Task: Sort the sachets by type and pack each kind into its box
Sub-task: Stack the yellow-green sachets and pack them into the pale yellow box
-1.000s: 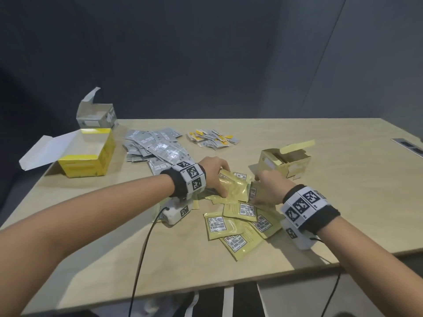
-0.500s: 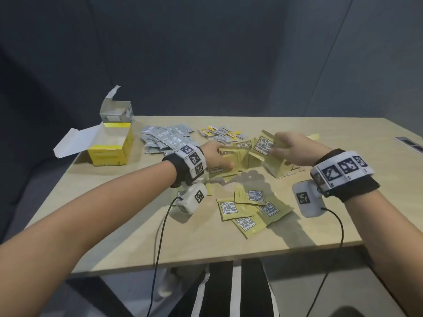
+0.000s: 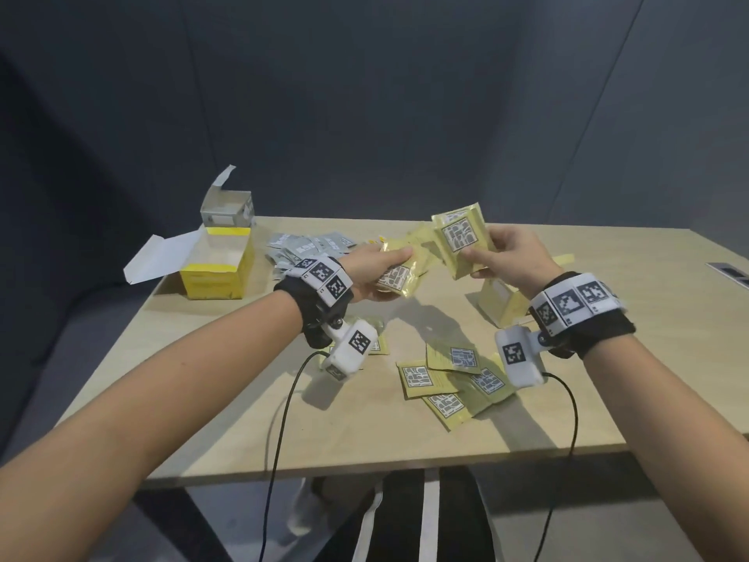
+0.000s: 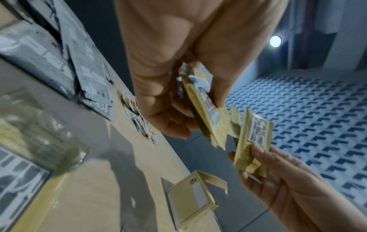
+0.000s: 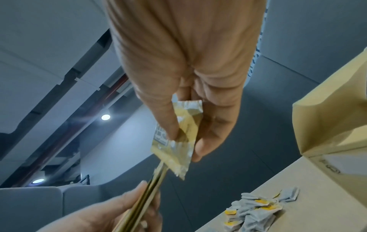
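Observation:
My left hand (image 3: 379, 273) grips a stack of pale yellow sachets (image 3: 401, 269) above the table (image 3: 243, 419). My right hand (image 3: 502, 257) pinches more pale yellow sachets (image 3: 460, 237), held upright beside that stack. The left wrist view shows the left stack (image 4: 204, 109) between thumb and fingers, with the right hand's sachets (image 4: 254, 141) close by. Loose pale yellow sachets (image 3: 450, 383) lie on the table below my hands. The pale yellow box (image 3: 502, 306) stands under my right wrist, partly hidden. Grey sachets (image 3: 308, 249) lie at the back.
An open bright yellow box (image 3: 219, 269) and a small grey box (image 3: 227, 210) stand at the table's back left. Small grey-and-yellow sachets (image 5: 256, 210) lie in a heap near the far edge. Cables (image 3: 279, 440) hang from both wrist cameras over the near edge.
Both hands have lifted off the table with yellow sachets in them. My right hand has risen and brought its sachets upright next to the left hand's stack.

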Demonstrator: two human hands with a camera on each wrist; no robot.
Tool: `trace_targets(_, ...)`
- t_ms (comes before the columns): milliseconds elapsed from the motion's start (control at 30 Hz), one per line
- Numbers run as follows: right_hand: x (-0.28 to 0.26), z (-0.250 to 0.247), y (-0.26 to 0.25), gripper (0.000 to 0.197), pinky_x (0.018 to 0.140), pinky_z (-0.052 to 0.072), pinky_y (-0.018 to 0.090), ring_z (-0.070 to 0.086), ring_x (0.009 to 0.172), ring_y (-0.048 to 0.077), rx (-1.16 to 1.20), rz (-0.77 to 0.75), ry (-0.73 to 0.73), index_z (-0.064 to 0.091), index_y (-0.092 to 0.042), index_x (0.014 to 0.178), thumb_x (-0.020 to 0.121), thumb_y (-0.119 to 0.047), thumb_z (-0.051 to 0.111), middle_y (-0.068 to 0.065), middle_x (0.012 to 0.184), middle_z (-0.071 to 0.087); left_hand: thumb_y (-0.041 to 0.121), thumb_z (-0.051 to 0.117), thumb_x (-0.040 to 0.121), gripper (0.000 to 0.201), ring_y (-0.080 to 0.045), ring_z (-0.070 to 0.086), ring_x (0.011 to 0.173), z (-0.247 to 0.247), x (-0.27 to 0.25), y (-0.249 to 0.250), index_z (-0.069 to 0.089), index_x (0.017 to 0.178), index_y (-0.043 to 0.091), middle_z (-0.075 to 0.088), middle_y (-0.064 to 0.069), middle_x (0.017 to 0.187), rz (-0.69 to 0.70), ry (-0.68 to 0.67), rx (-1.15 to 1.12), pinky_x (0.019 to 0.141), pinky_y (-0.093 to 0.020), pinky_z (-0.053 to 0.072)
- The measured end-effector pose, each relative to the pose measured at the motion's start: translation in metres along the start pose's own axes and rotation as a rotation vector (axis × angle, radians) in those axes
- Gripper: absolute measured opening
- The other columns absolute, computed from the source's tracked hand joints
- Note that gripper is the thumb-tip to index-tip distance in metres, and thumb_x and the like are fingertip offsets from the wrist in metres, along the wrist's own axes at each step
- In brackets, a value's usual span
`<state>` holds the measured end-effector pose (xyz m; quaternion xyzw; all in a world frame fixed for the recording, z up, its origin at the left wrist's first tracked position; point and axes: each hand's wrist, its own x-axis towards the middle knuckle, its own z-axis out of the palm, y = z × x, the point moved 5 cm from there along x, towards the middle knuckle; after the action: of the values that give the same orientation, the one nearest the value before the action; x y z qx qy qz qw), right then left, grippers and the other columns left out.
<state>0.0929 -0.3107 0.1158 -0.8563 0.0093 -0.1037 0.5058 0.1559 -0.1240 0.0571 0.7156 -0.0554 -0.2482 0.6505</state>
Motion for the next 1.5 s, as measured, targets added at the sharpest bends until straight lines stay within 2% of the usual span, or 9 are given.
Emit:
trace_targets(133, 0.001, -0.014, -0.005, 0.019, 0.059, 0.055, 0.020, 0.062, 0.084, 0.017, -0.025, 0.009, 0.068, 0.061, -0.007, 0.107, 0.089, -0.007, 0.061, 0.008, 0.103, 0.067, 0.022, 0.062, 0.091, 0.022, -0.017, 0.064, 0.064, -0.019, 0.002, 0.000, 0.053, 0.104, 0.007, 0.064, -0.008, 0.080, -0.037, 0.119, -0.192, 0.048, -0.027, 0.055)
trace_targets(267, -0.007, 0.011, -0.013, 0.021, 0.069, 0.048, 0.029, 0.058, 0.082, 0.021, -0.039, 0.072, -0.218, 0.055, -0.009, 0.113, 0.092, -0.009, 0.053, 0.009, 0.100, 0.064, 0.019, 0.055, 0.094, 0.017, -0.017, 0.068, 0.059, -0.012, -0.001, 0.004, 0.055, 0.104, 0.006, 0.070, -0.007, 0.071, -0.027, 0.057, -0.193, 0.050, -0.026, 0.055)
trace_targets(500, -0.006, 0.042, -0.012, 0.038, 0.058, 0.045, 0.025, 0.062, 0.064, 0.017, -0.058, 0.102, -0.204, 0.037, 0.000, 0.121, 0.091, -0.009, 0.059, 0.014, 0.085, 0.066, 0.037, 0.040, 0.095, 0.041, -0.029, 0.067, 0.093, 0.010, -0.007, 0.009, 0.057, 0.116, 0.006, 0.069, -0.016, 0.107, 0.049, -0.095, -0.334, 0.089, -0.043, 0.051)
trace_targets(667, -0.007, 0.057, -0.015, 0.026, 0.065, 0.054, 0.031, 0.068, 0.071, 0.024, -0.111, 0.075, -0.245, 0.043, -0.007, 0.114, 0.096, -0.023, 0.052, 0.014, 0.096, 0.067, 0.022, 0.053, 0.096, 0.026, -0.029, 0.067, 0.082, 0.019, -0.006, 0.015, 0.057, 0.114, 0.005, 0.065, -0.020, 0.104, 0.199, -0.109, -0.263, 0.073, -0.042, 0.057)
trace_targets(833, -0.004, 0.048, -0.020, 0.127, 0.107, 0.034, 0.035, 0.030, 0.136, 0.024, -0.676, -0.202, -0.110, 0.013, -0.007, 0.146, 0.054, -0.063, 0.079, 0.011, 0.149, 0.023, 0.011, 0.053, 0.096, 0.010, -0.023, 0.066, 0.080, 0.013, -0.008, 0.018, 0.060, 0.103, 0.010, 0.068, -0.008, 0.089, 0.205, -0.025, -0.253, 0.068, -0.036, 0.057)
trace_targets(933, -0.008, 0.064, -0.023, 0.153, 0.114, 0.018, 0.034, 0.002, 0.146, 0.022, -0.767, -0.349, -0.145, -0.010, -0.007, 0.149, 0.041, -0.060, 0.085, 0.007, 0.158, -0.003, 0.014, 0.056, 0.094, 0.006, -0.020, 0.065, 0.074, 0.018, -0.012, 0.015, 0.062, 0.096, 0.014, 0.067, -0.003, 0.081, 0.190, -0.023, -0.195, 0.061, -0.031, 0.055)
trace_targets(1167, 0.004, 0.067, -0.018, 0.107, 0.083, 0.041, 0.019, 0.038, 0.098, 0.007, -0.531, -0.393, 0.002, 0.034, -0.009, 0.138, 0.050, -0.030, 0.092, 0.002, 0.117, 0.037, 0.010, 0.049, 0.088, 0.012, -0.017, 0.056, 0.068, 0.026, -0.026, 0.017, 0.060, 0.082, 0.011, 0.061, -0.004, 0.070, 0.131, -0.105, -0.246, 0.062, -0.029, 0.043)
trace_targets(1300, 0.004, 0.064, -0.021, 0.081, 0.074, 0.037, 0.004, 0.042, 0.095, 0.008, -0.472, -0.488, -0.032, 0.048, -0.015, 0.123, 0.053, -0.025, 0.089, 0.000, 0.110, 0.041, 0.021, 0.050, 0.090, 0.014, -0.015, 0.062, 0.061, 0.025, -0.030, 0.021, 0.060, 0.086, 0.012, 0.065, -0.002, 0.067, 0.161, -0.159, -0.333, 0.059, -0.025, 0.048)
trace_targets(1500, -0.002, 0.066, -0.019, 0.075, 0.077, 0.044, 0.013, 0.056, 0.092, 0.005, -0.265, -0.503, -0.109, 0.051, -0.014, 0.121, 0.058, -0.028, 0.089, -0.003, 0.106, 0.059, 0.044, 0.055, 0.092, 0.032, -0.016, 0.062, 0.069, 0.039, -0.028, 0.024, 0.059, 0.090, 0.013, 0.059, -0.004, 0.078, 0.120, -0.185, -0.374, 0.070, -0.030, 0.052)
